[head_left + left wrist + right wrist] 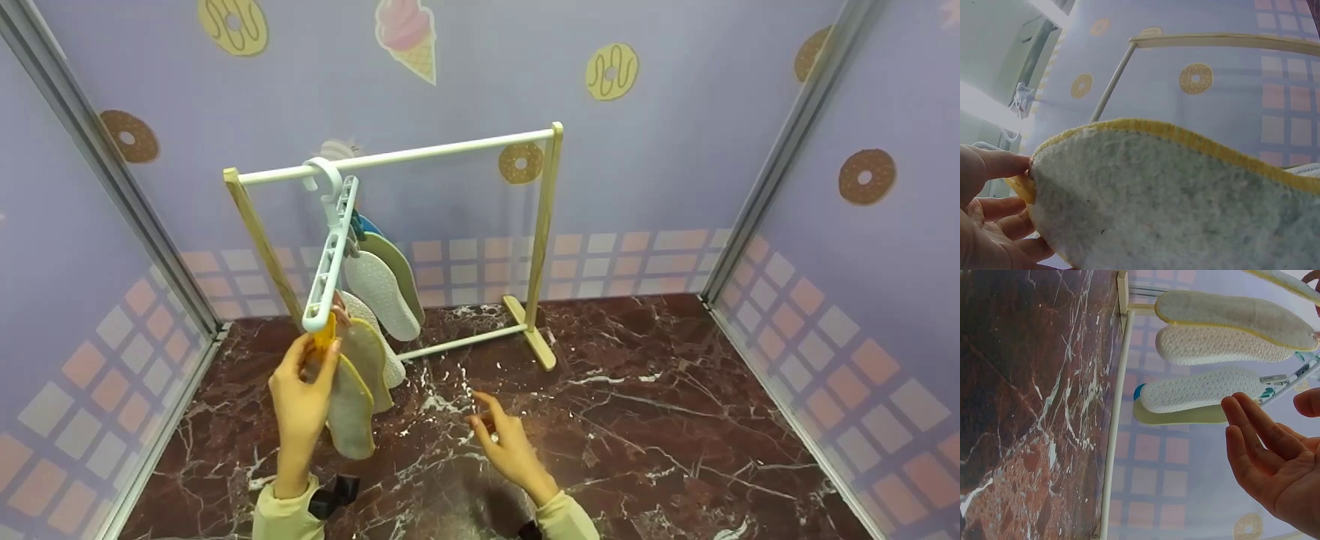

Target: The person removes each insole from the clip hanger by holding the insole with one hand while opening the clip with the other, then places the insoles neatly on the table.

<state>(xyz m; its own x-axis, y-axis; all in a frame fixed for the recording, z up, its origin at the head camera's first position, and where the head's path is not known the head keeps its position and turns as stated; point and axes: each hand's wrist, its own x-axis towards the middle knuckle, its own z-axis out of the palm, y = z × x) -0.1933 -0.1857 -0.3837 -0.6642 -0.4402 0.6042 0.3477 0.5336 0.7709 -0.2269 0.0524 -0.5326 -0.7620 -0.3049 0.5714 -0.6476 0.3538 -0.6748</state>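
Note:
A white clip hanger (331,259) hangs by its hook from the rack's top bar, one end toward me. At that near end my left hand (300,397) pinches a yellow clothespin (324,341). Just below the pin hangs a grey insole (351,420) with yellow edging; its felt-like face (1174,208) fills much of the left wrist view. Behind it, more insoles hang in a row: another yellow-edged one (367,360), white textured ones (381,294) and an olive one (405,270). Apart from these, my right hand (514,454) hovers over the tabletop, fingers loosely bent, holding nothing.
The garment rack has a white top bar (442,151), wooden posts (545,225), a low crossbar (461,343) and a wooden foot (529,334). It stands on a dark red marbled tabletop (660,420). Purple printed panels (450,97) enclose the back and both sides.

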